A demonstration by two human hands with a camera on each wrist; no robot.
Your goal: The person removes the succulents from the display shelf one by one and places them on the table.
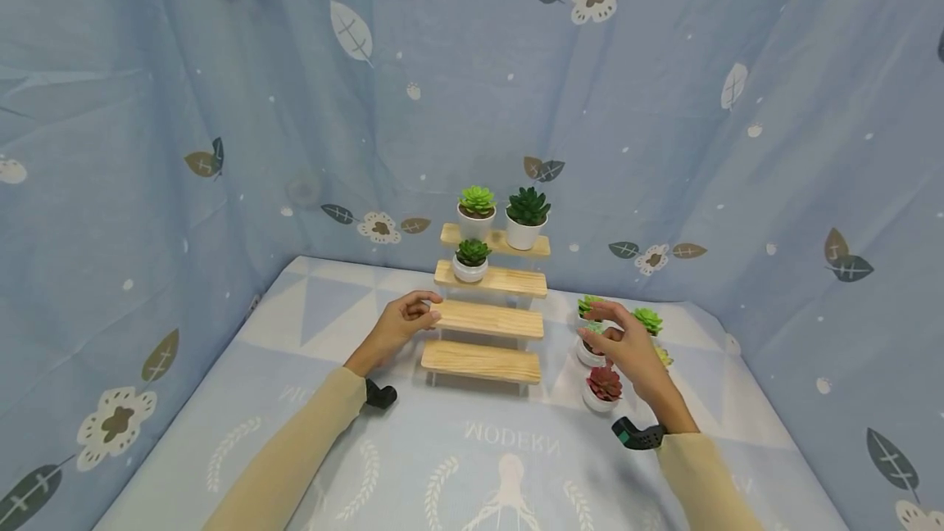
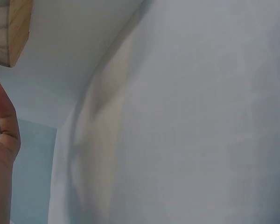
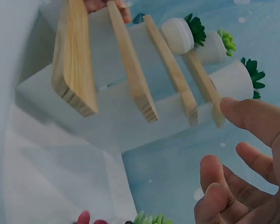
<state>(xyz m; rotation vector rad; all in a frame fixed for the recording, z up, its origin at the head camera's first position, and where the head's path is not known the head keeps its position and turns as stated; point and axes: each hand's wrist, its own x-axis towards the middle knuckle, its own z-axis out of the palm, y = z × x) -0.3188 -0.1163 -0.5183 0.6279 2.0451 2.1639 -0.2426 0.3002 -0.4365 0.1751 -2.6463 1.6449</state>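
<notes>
A stepped wooden stand (image 1: 483,360) with several plank tiers stands in the middle of the table. My left hand (image 1: 398,323) is at the left end of its second plank from the bottom, thumb and forefinger curled about the edge. The left wrist view catches only part of that hand, beside the plank's corner (image 2: 19,30). My right hand (image 1: 627,347) is over the potted succulents on the right, thumb and fingers apart with nothing between them. Below it sits a red succulent (image 1: 605,383) in a white pot; a pale green succulent (image 1: 592,334) is partly hidden by the fingers.
On the top tier stand a light green succulent (image 1: 477,200) and a dark green succulent (image 1: 528,206) in white pots. A smaller dark green succulent (image 1: 472,252) is on the tier below. Another green succulent (image 1: 648,319) shows behind my right hand. Patterned blue curtains (image 1: 472,88) surround the table.
</notes>
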